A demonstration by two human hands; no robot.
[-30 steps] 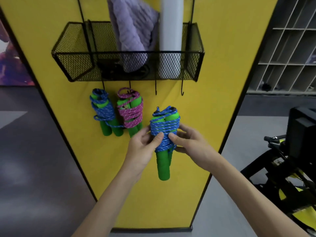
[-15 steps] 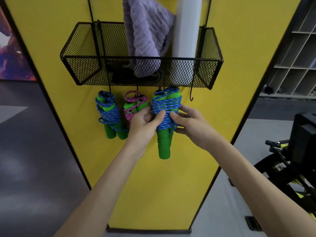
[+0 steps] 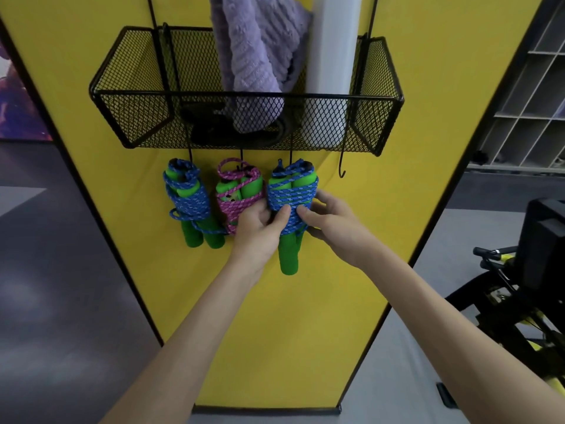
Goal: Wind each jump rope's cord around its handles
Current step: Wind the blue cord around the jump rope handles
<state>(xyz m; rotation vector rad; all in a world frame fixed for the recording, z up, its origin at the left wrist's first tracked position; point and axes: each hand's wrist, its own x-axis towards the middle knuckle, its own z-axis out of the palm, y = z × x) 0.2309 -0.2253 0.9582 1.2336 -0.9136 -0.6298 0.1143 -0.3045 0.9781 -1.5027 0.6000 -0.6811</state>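
Held blue rope (image 3: 290, 209): in both hands, up against the yellow panel (image 3: 275, 316), just under the wire basket (image 3: 244, 94); last of three bundles in a row.
Cord (image 3: 292, 194): blue with pale flecks, wound in tight level turns round the upper half of the handles, with a few strands crossing slantwise over the top.
Handles (image 3: 288, 255): two, green foam, side by side and upright; lower ends bare below the wraps, black caps showing at the top.
Top of bundle: level with the third hook (image 3: 290, 153); whether a loop sits on it cannot be told.
Left hand (image 3: 260, 228): grips the bundle from its side, thumb pressed on the front of the wraps, fingers curled behind; its back also covers the foot of the pink rope.
Right hand (image 3: 333, 221): grips the opposite side, thumb on the front turns close to the other thumb, fingers curled round the back.
Pink rope (image 3: 240, 194): wound on green handles, hanging on the middle hook, just beside the held one.
Far blue rope (image 3: 189, 203): wound, hanging on the first hook, one loop drooping loose.
Fourth hook (image 3: 343, 166): beyond the held rope.
Basket contents: purple towel (image 3: 253, 50), white tube (image 3: 333, 41), black coil (image 3: 232, 133).
Surroundings: grey floor (image 3: 61, 301); pale shelving (image 3: 532, 87); black-and-yellow machine (image 3: 519, 286).
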